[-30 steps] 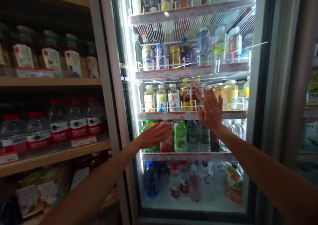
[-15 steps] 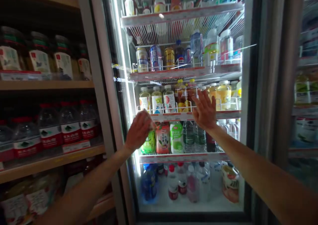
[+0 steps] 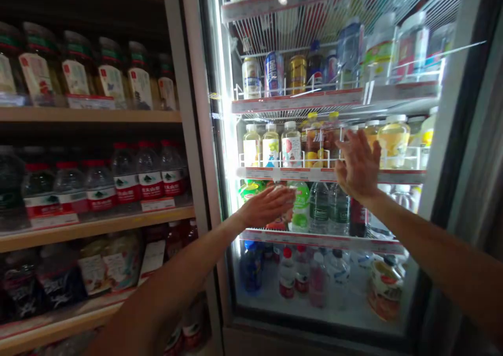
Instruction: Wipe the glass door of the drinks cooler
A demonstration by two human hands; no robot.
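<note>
In front of a lit drinks cooler, my left hand (image 3: 267, 206) is stretched out flat, fingers pointing right, holding nothing. It covers part of a red carton and sits just left of a green-and-white bottle (image 3: 301, 209). My right hand (image 3: 358, 164) is raised with its fingers spread and nothing in them. It hides part of the shelf with the amber bottles (image 3: 313, 138) and pale yellow bottles (image 3: 393, 138). Whether either hand touches the cooler's glass I cannot tell. Left of the hands stand white-labelled bottles (image 3: 291, 145).
Wooden shelves (image 3: 90, 116) at left carry rows of red-capped water bottles (image 3: 126, 175) and dark bottles with white labels (image 3: 76, 73). Higher in the cooler are cans (image 3: 274, 74). On its floor stand a blue bottle (image 3: 251, 267) and a large tub-like container (image 3: 387, 288).
The view has turned left, so the cooler sits further right. My left hand has swung rightward and flattened over the lower cooler shelf. My right hand stays raised with spread fingers.
</note>
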